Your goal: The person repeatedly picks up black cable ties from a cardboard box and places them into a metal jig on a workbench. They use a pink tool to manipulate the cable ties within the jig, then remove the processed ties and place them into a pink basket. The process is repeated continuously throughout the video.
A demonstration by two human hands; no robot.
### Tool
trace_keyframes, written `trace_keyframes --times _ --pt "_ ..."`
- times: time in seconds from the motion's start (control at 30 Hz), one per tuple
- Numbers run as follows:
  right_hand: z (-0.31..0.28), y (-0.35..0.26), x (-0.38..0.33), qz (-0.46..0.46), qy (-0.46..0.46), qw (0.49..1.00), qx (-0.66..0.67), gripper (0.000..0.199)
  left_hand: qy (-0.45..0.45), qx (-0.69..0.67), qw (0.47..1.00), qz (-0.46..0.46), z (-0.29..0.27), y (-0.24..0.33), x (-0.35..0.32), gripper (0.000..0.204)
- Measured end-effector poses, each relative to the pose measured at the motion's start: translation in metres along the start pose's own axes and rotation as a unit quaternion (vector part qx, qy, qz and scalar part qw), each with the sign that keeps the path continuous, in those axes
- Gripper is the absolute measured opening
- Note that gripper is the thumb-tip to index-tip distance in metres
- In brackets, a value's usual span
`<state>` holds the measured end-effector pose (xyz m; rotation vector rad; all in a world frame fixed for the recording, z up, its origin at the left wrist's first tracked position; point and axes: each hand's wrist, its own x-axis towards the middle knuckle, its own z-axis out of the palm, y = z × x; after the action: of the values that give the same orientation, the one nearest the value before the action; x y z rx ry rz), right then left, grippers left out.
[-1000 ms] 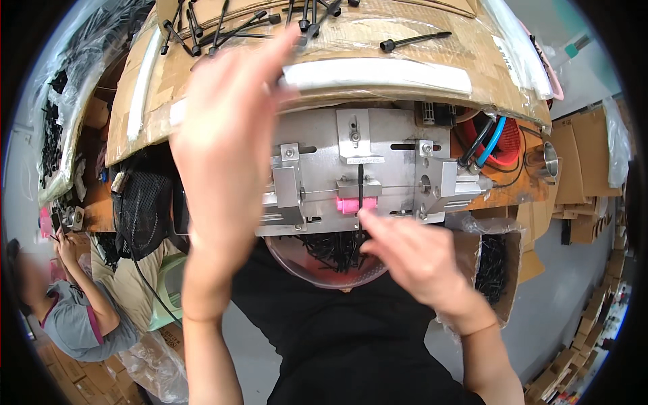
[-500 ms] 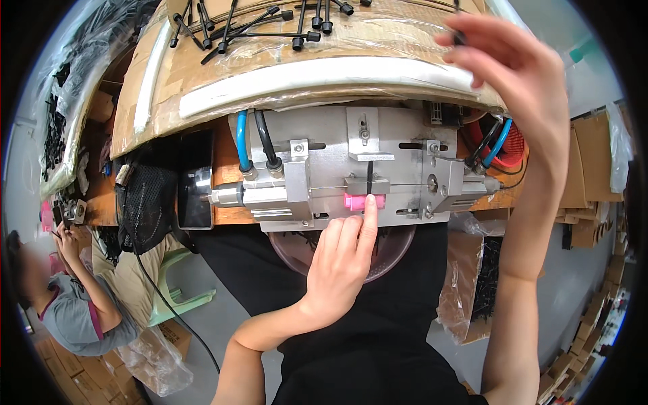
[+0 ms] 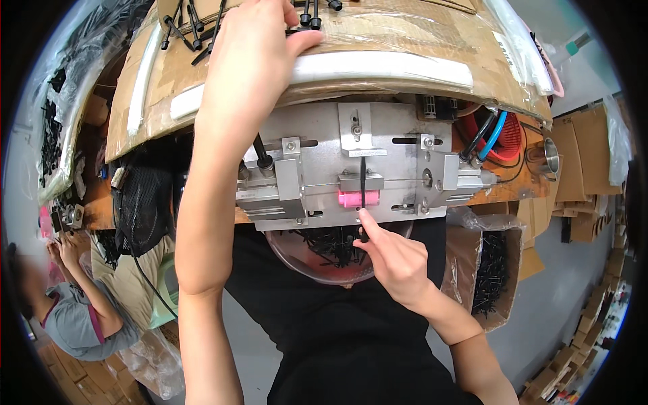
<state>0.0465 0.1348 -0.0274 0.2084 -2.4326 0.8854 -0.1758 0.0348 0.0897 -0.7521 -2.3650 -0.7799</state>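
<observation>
My right hand [image 3: 398,266] pinches the capped lower end of a thin black rod [image 3: 363,181] between thumb and forefinger. The rod lies across a pink block [image 3: 351,198] on a metal fixture plate [image 3: 398,118], its far end at a small steel bracket [image 3: 364,152]. My left hand [image 3: 253,50] reaches over the cardboard at the top, thumb spread from the fingers; the view's edge cuts some of these off. Beside it lie several black rods [image 3: 196,27] with thick capped ends. Nothing shows in the left hand's grip.
A clear bowl [image 3: 287,256] holding black rods sits under the plate. Metal cylinders [image 3: 455,185] with hoses flank the fixture. At right are a red basket [image 3: 509,138] and a box of black parts [image 3: 516,236]. A co-worker [image 3: 88,310] sits at left.
My left hand has gone from the pink block up to the rods on the cardboard. My right hand has come down from the upper right and taken hold of the rod's near end.
</observation>
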Motion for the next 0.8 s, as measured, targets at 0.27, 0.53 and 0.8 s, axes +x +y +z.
trace_keyframes --times 0.27,0.53,0.8 --pt "-0.014 -0.003 0.011 0.036 -0.076 0.996 -0.03 0.059 0.031 -0.04 0.998 0.022 -0.029 0.024 -0.065 0.013" --pt "-0.056 -0.006 0.019 0.138 0.012 0.99 0.021 0.05 -0.165 0.001 0.984 0.062 -0.013 0.062 -0.198 0.059" --pt "-0.063 -0.004 0.018 0.138 0.029 0.989 0.041 0.048 -0.227 -0.026 0.971 0.071 -0.012 0.053 -0.191 0.067"
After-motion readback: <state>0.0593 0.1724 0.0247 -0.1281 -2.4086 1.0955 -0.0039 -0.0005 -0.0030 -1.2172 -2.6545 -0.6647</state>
